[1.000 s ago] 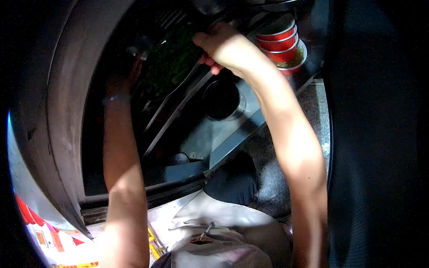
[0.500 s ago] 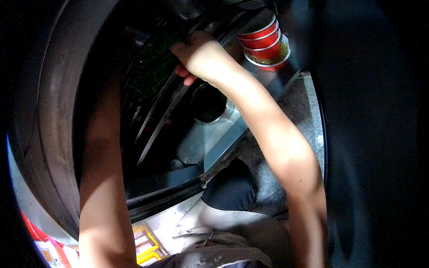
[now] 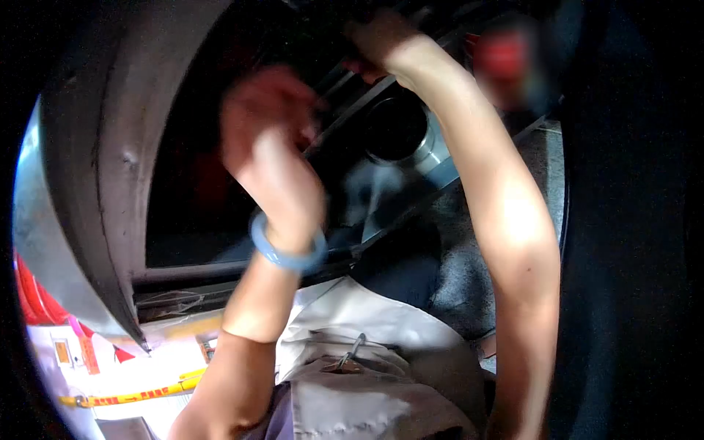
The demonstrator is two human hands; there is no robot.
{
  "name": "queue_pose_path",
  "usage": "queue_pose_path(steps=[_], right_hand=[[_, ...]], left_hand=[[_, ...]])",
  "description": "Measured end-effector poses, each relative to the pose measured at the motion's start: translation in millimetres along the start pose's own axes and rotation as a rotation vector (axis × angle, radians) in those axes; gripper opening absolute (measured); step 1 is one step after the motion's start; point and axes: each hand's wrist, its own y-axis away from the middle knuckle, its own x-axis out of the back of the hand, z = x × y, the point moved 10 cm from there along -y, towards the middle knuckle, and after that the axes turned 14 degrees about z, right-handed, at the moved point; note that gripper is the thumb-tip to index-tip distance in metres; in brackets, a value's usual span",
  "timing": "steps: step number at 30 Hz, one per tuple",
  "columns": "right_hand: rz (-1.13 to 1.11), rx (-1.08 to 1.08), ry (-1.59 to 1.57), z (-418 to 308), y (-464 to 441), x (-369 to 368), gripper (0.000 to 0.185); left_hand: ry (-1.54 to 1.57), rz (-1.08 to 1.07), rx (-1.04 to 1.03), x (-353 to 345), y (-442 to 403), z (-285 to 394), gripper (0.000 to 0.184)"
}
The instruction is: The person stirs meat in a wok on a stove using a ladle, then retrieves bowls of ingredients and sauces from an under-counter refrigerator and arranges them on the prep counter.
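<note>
My left hand [image 3: 271,121], with a pale blue bangle [image 3: 288,251] at its wrist, is raised over the dark area at centre left. Its fingers curl and are smeared by motion; whether they hold anything does not show. Up at the top centre, my right hand [image 3: 381,44] is bent inward in shadow, its fingers mostly hidden. A dark metal strip runs beneath it. Below and right of that hand is a round dark container with a shiny metal rim [image 3: 427,150].
Red cups [image 3: 502,59], blurred, stand at the upper right beyond my right forearm. A curved dark panel [image 3: 121,147] borders the left side. Lower left, a yellow bar [image 3: 139,394] crosses a bright area. A light apron [image 3: 367,315] covers my front.
My left hand has come back out of the dark, its bangle now in plain view. The view has shifted, so the right arm, container and red cups appear farther right.
</note>
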Motion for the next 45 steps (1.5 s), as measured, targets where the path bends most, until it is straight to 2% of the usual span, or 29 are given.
queue_pose_path(steps=[1,2,3,4,5,6,10,12,13,15,16,18,20,22,24,25,27,28,33,34,35,36,37,38,39,40,42,44,45], right_hand=[[-0.015,0.124,0.09,-11,12,-7,0.028],[-0.024,0.241,0.18,-20,20,-13,0.025],[0.011,0.234,0.192,-16,17,-22,0.024],[-0.011,0.189,0.202,-10,18,-35,0.024],[-0.092,0.295,0.35,-8,16,-56,0.023],[-0.172,0.4,0.501,-2,14,-76,0.023],[-0.109,0.469,0.525,2,17,-99,0.022],[-0.169,0.724,0.626,-7,26,-122,0.023],[-0.167,0.723,0.626,-3,24,-129,0.023],[-0.068,0.862,0.618,-17,33,-138,0.024],[-0.068,0.857,0.616,-20,38,-140,0.024],[-0.169,0.918,0.999,-20,47,-158,0.021],[-0.092,0.906,0.989,0,10,-193,0.02],[-0.017,0.888,0.983,12,-8,-224,0.022],[0.255,0.604,0.691,9,-20,-203,0.029],[0.261,0.606,0.693,6,-18,-199,0.029],[-0.01,0.815,0.846,-1,-3,-224,0.029],[-0.008,0.822,0.853,-1,2,-219,0.029],[0.019,0.869,0.18,-13,45,-150,0.019],[-0.086,0.683,0.13,-17,48,-135,0.022],[-0.191,0.505,0.086,-23,58,-122,0.025],[-0.22,0.385,-0.035,-23,65,-113,0.03],[-0.239,0.392,0.074,-33,77,-99,0.032],[-0.151,0.419,-0.076,-49,97,-73,0.028],[-0.13,0.548,-0.08,-60,110,-57,0.023],[-0.105,0.651,-0.09,-66,120,-42,0.017],[-0.196,0.445,0.098,-66,128,-34,0.01],[-0.25,0.159,-0.017,-76,145,-25,0.008],[-0.229,0.164,-0.123,-90,155,-19,0.007]], left_hand=[[-0.19,-0.064,-0.044,-14,40,27,0.02],[-0.253,-0.591,-0.18,-32,82,31,0.02],[-0.013,-0.592,-0.04,-29,107,35,0.019],[0.025,-0.688,0.02,-27,122,37,0.02],[0.015,-0.755,0.085,-19,136,34,0.017],[-0.007,-0.741,0.148,-10,139,32,0.017],[-0.077,-0.697,0.145,11,139,24,0.021],[-0.124,-0.675,0.156,20,135,21,0.019],[-0.147,-0.656,0.138,24,132,22,0.019],[-0.188,-0.627,0.152,32,129,20,0.017],[-0.189,-0.629,0.156,35,130,21,0.017],[-0.222,-0.63,0.143,38,128,23,0.017],[-0.245,-0.641,0.152,42,127,26,0.017],[-0.269,-0.559,0.236,54,122,20,0.017],[-0.291,-0.551,0.241,59,118,18,0.017],[-0.285,-0.572,0.192,59,117,20,0.02],[-0.277,-0.571,0.137,55,114,25,0.025],[-0.271,-0.566,0.132,53,114,26,0.025],[-0.175,-0.526,0.264,45,114,23,0.022],[-0.158,-0.544,0.29,41,114,23,0.022],[-0.116,-0.574,0.223,31,113,28,0.031],[-0.073,-0.582,0.307,30,116,27,0.032],[0.017,-0.547,0.35,23,117,31,0.032],[0.109,-0.574,0.336,11,117,36,0.03],[0.126,-0.569,0.308,2,115,44,0.028],[0.126,-0.589,0.375,-7,115,53,0.028],[0.203,-0.627,0.525,-18,109,64,0.028],[0.292,-0.614,0.62,-25,95,85,0.03],[0.291,-0.642,0.707,-26,92,95,0.031]])
